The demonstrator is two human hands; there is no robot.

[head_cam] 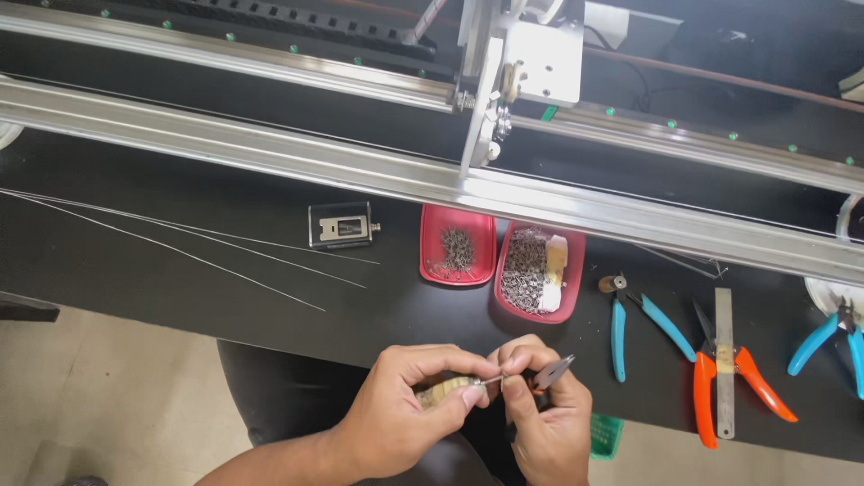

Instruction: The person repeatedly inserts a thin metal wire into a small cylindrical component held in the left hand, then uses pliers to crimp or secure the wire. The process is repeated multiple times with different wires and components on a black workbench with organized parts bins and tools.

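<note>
Stretching from the left edge to the right edge, long silver rails (pixel 270 148) lie across the far side of a black table (pixel 180 288). A white metal carriage (pixel 531 63) sits on the rails near the middle.

Three thin wires (pixel 180 238) lie on the left part of the table. To the right of them is a small clear box (pixel 340 224) with a dark frame.

Next come two red trays, side by side. The left red tray (pixel 457 245) holds a little pile of tiny metal bits. The right red tray (pixel 538 273) holds many more (plus a pale strip along one side).

On the right lie blue-handled pliers (pixel 634 319), then orange-handled cutters (pixel 729 378) with a flat steel ruler (pixel 724 360) over them. More blue-handled pliers (pixel 832 337) rest at the far right edge.

At the near edge, just off the table, two hands work close together. The left hand (pixel 405 409) curls around a small coiled piece (pixel 445 391), pinching it between thumb and finger. The right hand (pixel 544 414) is closed around a small dark tool (pixel 553 371), and its fingertips pinch the thin metal end sticking out of the coiled piece. The hands touch each other. A green basket (pixel 606 436) peeks out beside the right hand.
</note>
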